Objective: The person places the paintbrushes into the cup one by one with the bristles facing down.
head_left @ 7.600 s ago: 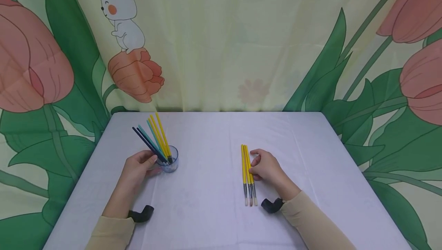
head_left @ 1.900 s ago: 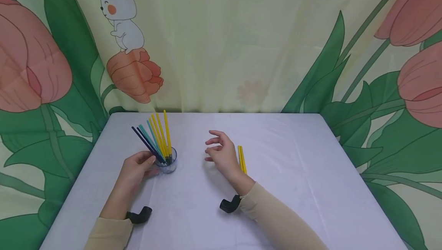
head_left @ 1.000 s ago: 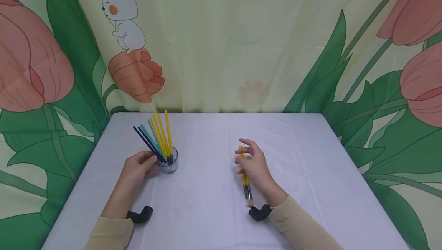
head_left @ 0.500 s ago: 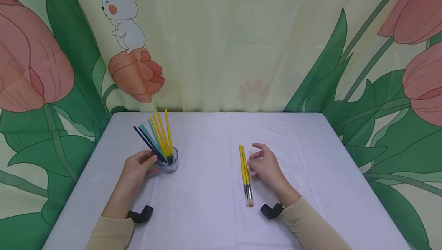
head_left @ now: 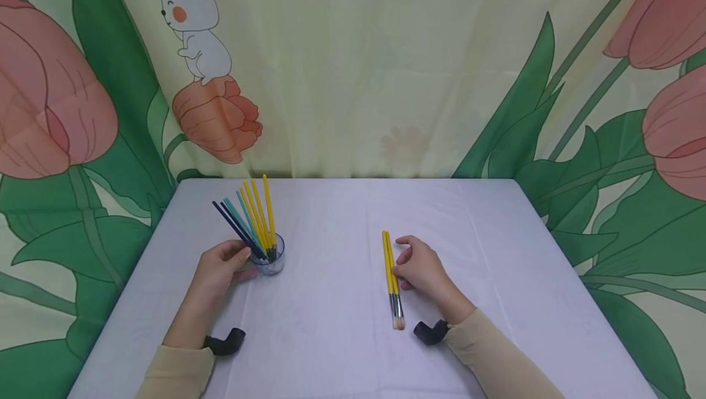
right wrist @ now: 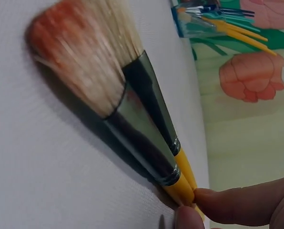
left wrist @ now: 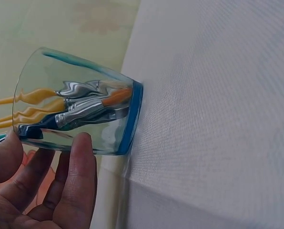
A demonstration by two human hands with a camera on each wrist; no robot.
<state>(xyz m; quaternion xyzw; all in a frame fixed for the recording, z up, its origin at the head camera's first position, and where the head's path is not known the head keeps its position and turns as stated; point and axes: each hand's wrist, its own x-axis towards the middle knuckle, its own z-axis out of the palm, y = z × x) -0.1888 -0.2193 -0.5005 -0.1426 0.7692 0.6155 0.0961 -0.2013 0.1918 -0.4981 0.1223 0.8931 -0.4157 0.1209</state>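
My left hand (head_left: 223, 264) holds a clear glass cup (left wrist: 108, 71) by its side, thumb near the rim and fingers along the wall. Several paintbrushes (head_left: 255, 218) with dark blue, teal and yellow handles lean in it, bristles down. Two yellow paintbrushes lie side by side on the white cloth, bristles towards me. At the right-hand paintbrush (right wrist: 142, 133), my right hand (head_left: 425, 267) pinches the yellow handle between thumb and finger. The other paintbrush (right wrist: 154, 95) lies just left of it, partly covered in the right wrist view.
A white cloth (head_left: 331, 325) covers the table, whose far edge meets a printed curtain (head_left: 342, 68) with tulips and a rabbit. Black curved mounts (head_left: 226, 342) sit at both wrists.
A third yellow paintbrush has gone from the table, and one more yellow handle stands in the cup. My right hand has come back from the left and closed on a paintbrush. The left hand stays put.
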